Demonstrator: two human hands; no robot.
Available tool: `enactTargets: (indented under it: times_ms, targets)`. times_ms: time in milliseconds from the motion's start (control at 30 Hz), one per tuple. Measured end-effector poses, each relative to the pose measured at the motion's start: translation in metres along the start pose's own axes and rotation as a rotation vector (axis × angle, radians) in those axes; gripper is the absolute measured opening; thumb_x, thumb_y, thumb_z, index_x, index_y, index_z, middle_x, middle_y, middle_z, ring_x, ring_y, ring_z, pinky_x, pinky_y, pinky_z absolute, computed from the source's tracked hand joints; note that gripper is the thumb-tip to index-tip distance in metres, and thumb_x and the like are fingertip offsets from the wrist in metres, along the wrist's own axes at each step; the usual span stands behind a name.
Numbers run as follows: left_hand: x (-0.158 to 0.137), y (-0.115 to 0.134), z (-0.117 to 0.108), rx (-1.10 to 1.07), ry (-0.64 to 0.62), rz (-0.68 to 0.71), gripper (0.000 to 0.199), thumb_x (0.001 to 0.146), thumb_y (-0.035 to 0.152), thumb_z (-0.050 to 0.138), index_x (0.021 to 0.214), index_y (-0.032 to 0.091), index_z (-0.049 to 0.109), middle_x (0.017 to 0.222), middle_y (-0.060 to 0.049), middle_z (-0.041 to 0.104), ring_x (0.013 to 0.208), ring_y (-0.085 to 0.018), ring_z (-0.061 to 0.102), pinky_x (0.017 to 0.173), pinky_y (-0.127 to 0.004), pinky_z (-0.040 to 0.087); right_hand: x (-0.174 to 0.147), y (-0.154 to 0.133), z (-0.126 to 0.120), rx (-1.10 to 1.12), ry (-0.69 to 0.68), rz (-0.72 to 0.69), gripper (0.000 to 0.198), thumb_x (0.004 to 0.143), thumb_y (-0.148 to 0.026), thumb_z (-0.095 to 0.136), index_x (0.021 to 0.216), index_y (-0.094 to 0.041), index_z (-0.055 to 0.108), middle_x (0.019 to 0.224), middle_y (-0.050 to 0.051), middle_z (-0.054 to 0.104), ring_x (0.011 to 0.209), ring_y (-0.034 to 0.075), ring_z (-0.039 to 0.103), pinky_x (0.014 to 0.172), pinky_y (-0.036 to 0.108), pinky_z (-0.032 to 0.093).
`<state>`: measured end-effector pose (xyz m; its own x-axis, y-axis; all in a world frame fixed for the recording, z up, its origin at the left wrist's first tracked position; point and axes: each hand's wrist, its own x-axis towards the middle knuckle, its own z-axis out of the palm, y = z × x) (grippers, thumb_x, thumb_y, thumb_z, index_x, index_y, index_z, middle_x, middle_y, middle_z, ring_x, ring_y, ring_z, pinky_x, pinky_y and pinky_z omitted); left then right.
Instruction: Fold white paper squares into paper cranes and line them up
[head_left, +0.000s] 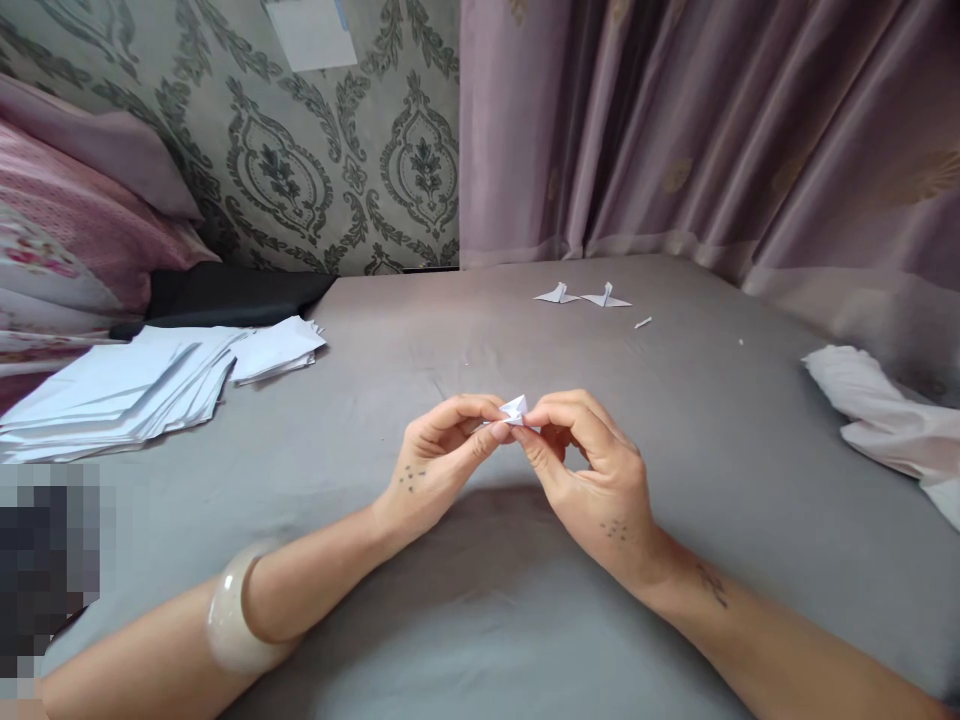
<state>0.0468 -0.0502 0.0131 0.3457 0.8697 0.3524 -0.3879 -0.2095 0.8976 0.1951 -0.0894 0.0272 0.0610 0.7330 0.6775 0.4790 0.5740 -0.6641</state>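
Observation:
A small piece of folded white paper (516, 408) is held up between my two hands, above the grey sheet (480, 600). My left hand (450, 450) pinches its left side between thumb and forefinger. On the right side, my right hand (589, 450) grips it the same way, with the other fingers curled behind. The fingertips cover much of the paper, so its full shape is hidden. Farther back on the sheet lie two folded paper figures with pointed ends, a left one (559, 294) and a right one (607, 296).
At the left lie a large stack of white paper (97, 390) and a smaller stack (277, 352). A small white scrap (643, 323) is near the figures. White cloth (885, 415) lies at the right. Curtains (600, 120) and a patterned wall (330, 170) stand behind.

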Motion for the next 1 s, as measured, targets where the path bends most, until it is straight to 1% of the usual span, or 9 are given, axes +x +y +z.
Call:
enactTargets:
  times_ms: [133, 233, 400, 533, 733, 1000]
  targets:
    - [-0.0003, 0.0064, 0.0022, 0.105, 0.017, 0.027, 0.007, 0.082, 0.012, 0.066, 0.086, 0.015, 0.071, 0.1, -0.007, 0.061, 0.093, -0.016, 0.059, 0.081, -0.03, 0.054, -0.0007, 0.0005, 0.0003, -0.033, 0.004, 0.013, 0.013, 0.082, -0.01, 0.065, 0.086, -0.022, 0.06, 0.084, -0.002, 0.057, 0.061, 0.006, 0.048, 0.058, 0.023, 0.044]
    - [-0.0015, 0.0088, 0.0038, 0.129, 0.005, 0.057, 0.01, 0.083, 0.011, 0.064, 0.089, 0.014, 0.071, 0.103, -0.009, 0.059, 0.093, -0.017, 0.059, 0.078, -0.03, 0.055, -0.0008, 0.0006, 0.0003, -0.042, -0.007, 0.033, 0.012, 0.082, -0.01, 0.065, 0.085, -0.021, 0.061, 0.084, -0.002, 0.058, 0.061, 0.006, 0.049, 0.057, 0.023, 0.043]
    - [-0.0031, 0.0074, 0.0039, 0.167, 0.011, 0.132, 0.014, 0.083, 0.007, 0.063, 0.092, 0.014, 0.07, 0.099, -0.009, 0.062, 0.097, -0.018, 0.06, 0.084, -0.031, 0.054, -0.001, 0.0008, 0.0, -0.038, -0.028, 0.039, 0.013, 0.082, -0.01, 0.064, 0.087, -0.021, 0.061, 0.084, -0.002, 0.06, 0.064, 0.007, 0.051, 0.059, 0.023, 0.045]
    - [-0.003, 0.0059, 0.0029, 0.218, 0.028, 0.181, 0.015, 0.082, 0.006, 0.063, 0.092, 0.015, 0.071, 0.095, -0.008, 0.065, 0.092, -0.017, 0.062, 0.082, -0.03, 0.054, -0.0021, 0.0013, 0.0013, -0.014, -0.028, 0.05, 0.015, 0.082, -0.008, 0.064, 0.089, -0.022, 0.061, 0.084, -0.002, 0.061, 0.065, 0.008, 0.053, 0.059, 0.023, 0.045]
    - [-0.0029, 0.0065, 0.0017, 0.262, 0.042, 0.189, 0.014, 0.082, 0.007, 0.065, 0.09, 0.016, 0.072, 0.092, -0.007, 0.066, 0.087, -0.016, 0.063, 0.077, -0.028, 0.053, -0.0026, 0.0007, 0.0005, 0.0, -0.036, 0.068, 0.017, 0.082, -0.008, 0.063, 0.089, -0.023, 0.061, 0.085, -0.002, 0.061, 0.066, 0.008, 0.053, 0.06, 0.024, 0.046]
    - [-0.0036, 0.0077, 0.0011, 0.287, 0.043, 0.168, 0.011, 0.082, 0.011, 0.066, 0.089, 0.017, 0.071, 0.09, -0.005, 0.065, 0.085, -0.015, 0.061, 0.077, -0.028, 0.053, -0.003, 0.0002, 0.0005, -0.006, -0.039, 0.064, 0.016, 0.081, -0.008, 0.064, 0.089, -0.022, 0.061, 0.082, -0.002, 0.063, 0.064, 0.008, 0.053, 0.058, 0.023, 0.045]
